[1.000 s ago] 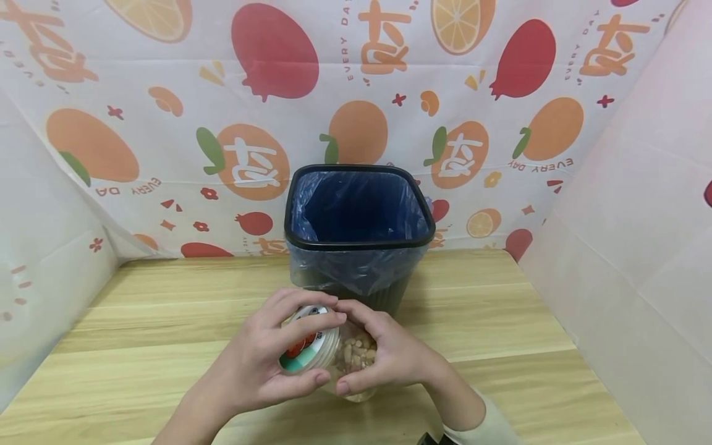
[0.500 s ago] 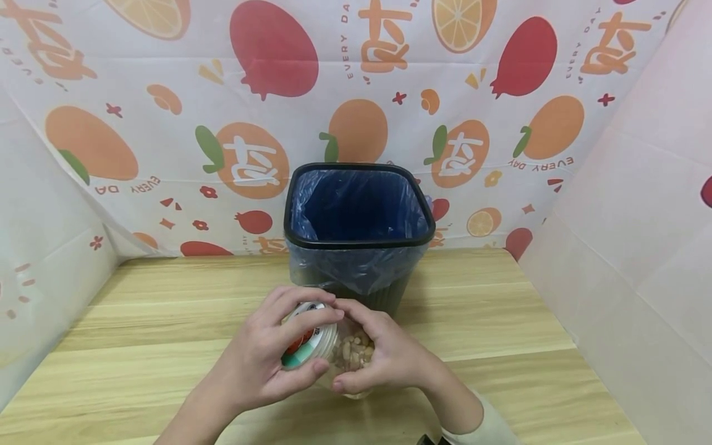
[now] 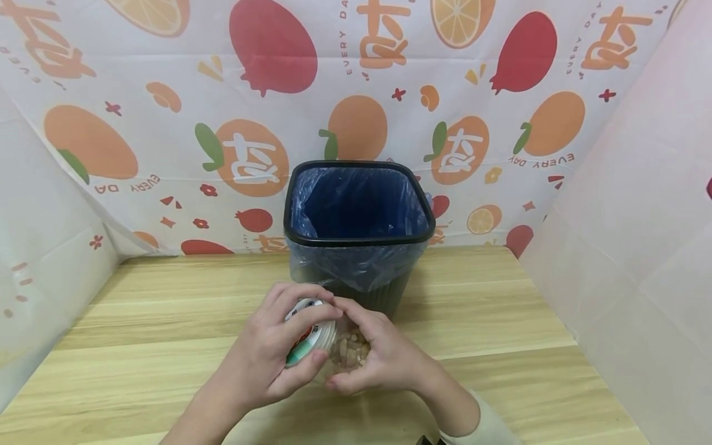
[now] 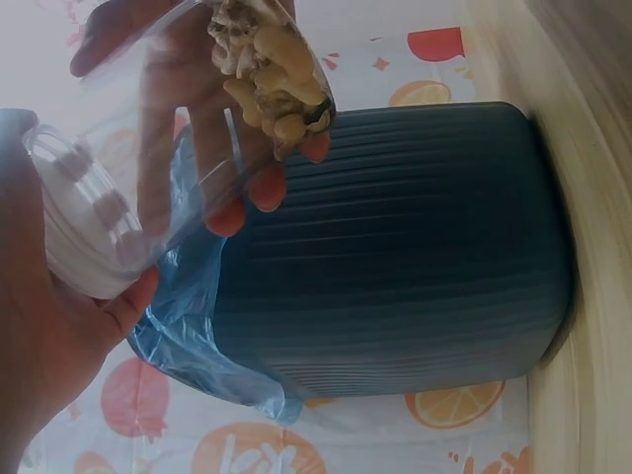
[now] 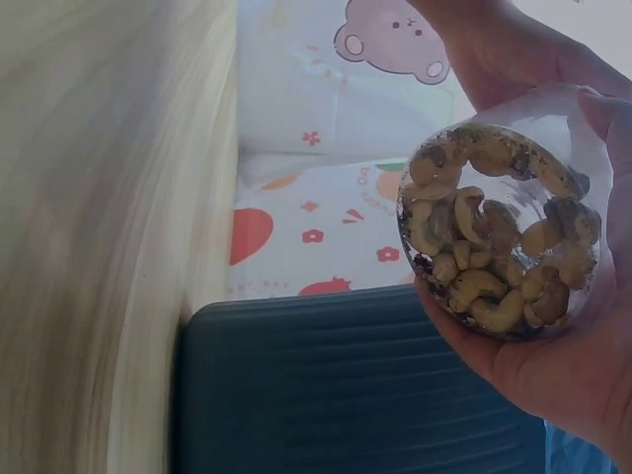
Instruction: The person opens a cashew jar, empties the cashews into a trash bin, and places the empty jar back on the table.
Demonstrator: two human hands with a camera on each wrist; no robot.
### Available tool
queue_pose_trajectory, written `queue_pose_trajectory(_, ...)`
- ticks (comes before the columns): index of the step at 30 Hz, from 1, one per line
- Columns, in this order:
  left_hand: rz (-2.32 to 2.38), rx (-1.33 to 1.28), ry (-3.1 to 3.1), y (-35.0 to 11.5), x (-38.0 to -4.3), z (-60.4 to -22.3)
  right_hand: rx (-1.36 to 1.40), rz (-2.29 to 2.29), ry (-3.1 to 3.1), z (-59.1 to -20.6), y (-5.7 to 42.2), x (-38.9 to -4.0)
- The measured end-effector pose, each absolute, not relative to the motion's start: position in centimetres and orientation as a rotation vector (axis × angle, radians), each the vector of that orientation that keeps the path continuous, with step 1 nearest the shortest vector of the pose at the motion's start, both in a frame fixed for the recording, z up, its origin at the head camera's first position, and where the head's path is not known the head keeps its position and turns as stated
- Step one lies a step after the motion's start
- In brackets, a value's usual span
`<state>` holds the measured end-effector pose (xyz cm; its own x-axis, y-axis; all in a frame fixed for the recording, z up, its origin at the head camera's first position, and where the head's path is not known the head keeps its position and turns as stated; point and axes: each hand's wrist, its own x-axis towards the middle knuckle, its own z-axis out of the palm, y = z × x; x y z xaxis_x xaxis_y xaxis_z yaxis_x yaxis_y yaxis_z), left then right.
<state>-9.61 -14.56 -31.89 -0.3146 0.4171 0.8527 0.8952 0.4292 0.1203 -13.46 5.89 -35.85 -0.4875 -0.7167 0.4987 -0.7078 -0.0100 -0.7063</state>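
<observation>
A clear plastic jar (image 3: pixel 351 351) with cashew nuts (image 5: pixel 494 247) at its bottom is held in both hands, tilted with its lid end toward the left. My left hand (image 3: pixel 261 358) grips the lid (image 3: pixel 300 353), which has a white, green and red label; fingers lie over its top and the thumb along its near side. In the left wrist view the lid (image 4: pixel 89 212) looks whitish and sits on the jar's mouth. My right hand (image 3: pixel 386 352) wraps the jar's body, fingers behind and thumb in front. The jar is up off the table, before the bin.
Directly behind the hands stands a dark ribbed trash bin (image 4: pixel 395 247) with a black rim (image 3: pixel 360 242) and a blue plastic liner (image 3: pixel 361 266). A fruit-printed cloth (image 3: pixel 183 148) hangs behind it. The light wood tabletop (image 3: pixel 156 358) spreads below.
The left thumb has moved up along the lid's side and the lid's label has turned slightly. The right hand keeps its hold, its thumb shifted a little left. The bin stays put.
</observation>
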Motion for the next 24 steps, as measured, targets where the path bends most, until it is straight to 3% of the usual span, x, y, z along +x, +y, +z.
queue_pose_trajectory(11,-0.767,-1.072,-1.928,-14.5,-9.4,-32.1,-1.574,-1.543,2.381,-36.1,5.1,-12.6)
queue_pose_trajectory(18,-0.739,-0.829,-2.056,-14.1,-9.3,-32.8,-1.573,-1.390,2.829,-36.5,4.4,-12.1)
queue_pose_trajectory(24,-0.793,-0.817,-2.087,-14.4,-9.3,-32.9,-1.468,-1.450,2.804,-36.8,4.3,-12.0)
